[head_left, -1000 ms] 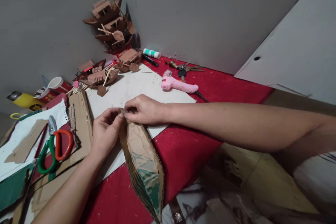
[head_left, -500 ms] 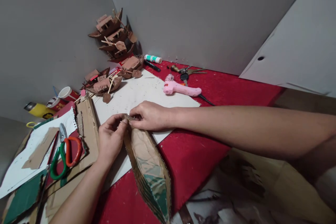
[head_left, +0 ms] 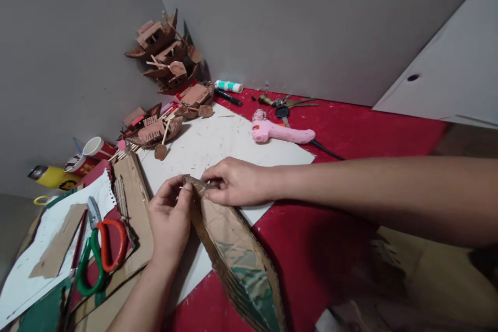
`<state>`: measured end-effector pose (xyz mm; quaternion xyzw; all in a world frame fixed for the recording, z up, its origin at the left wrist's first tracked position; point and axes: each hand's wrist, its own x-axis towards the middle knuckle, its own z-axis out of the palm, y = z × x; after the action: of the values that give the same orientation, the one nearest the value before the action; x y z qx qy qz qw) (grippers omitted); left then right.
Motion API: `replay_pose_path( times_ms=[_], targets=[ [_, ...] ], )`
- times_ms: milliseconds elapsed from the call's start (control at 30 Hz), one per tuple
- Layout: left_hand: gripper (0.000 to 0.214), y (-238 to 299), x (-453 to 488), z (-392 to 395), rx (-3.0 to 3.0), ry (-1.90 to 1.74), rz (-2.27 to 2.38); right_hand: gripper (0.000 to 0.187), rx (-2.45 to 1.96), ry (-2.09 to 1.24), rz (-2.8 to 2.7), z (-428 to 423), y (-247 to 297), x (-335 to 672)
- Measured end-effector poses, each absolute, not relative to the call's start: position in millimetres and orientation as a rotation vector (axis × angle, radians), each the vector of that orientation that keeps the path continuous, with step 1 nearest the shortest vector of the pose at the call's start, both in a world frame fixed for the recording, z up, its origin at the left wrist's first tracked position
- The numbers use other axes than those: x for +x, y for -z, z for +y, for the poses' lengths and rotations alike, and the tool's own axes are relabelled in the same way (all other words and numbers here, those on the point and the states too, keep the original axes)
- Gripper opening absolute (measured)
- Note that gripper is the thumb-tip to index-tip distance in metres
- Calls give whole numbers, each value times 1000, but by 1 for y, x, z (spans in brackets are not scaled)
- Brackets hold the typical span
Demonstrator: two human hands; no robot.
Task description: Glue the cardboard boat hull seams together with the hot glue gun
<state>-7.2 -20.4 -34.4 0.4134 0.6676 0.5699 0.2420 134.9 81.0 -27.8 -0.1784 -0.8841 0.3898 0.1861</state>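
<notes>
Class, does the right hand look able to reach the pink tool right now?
Probably yes: nothing seems to stand between the right hand and the pink tool, though that hand would first have to release the cardboard piece.

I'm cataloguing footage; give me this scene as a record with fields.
Left hand: grip on the far end of the cardboard piece
Right hand: grip on the same end
Cardboard piece: long, tapering, brown and green
Scissors: left of both hands, orange and green handles
Pink tool: beyond the right hand, corded
Boat models: near the wall corner
Surface: white sheet on red tabletop
</notes>
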Motion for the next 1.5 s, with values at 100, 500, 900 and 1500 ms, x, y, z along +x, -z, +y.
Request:
replay_pose_path(
  times_ms=[100,500,900,1500],
  targets=[
    [26,34,-9,-17,1109,-1548,1822,9,-532,-1154,-2465,83,29,134],
    [18,34,-15,-19,1085,-1353,1704,10,-560,-1174,-2396,87,25,136],
    [20,32,-16,-24,1090,-1396,1737,13,-510,-1058,-2498,82,23,137],
    [39,26,-15,-22,1092,-1545,1849,22,-709,-962,-2436,93,24,135]
  ],
)
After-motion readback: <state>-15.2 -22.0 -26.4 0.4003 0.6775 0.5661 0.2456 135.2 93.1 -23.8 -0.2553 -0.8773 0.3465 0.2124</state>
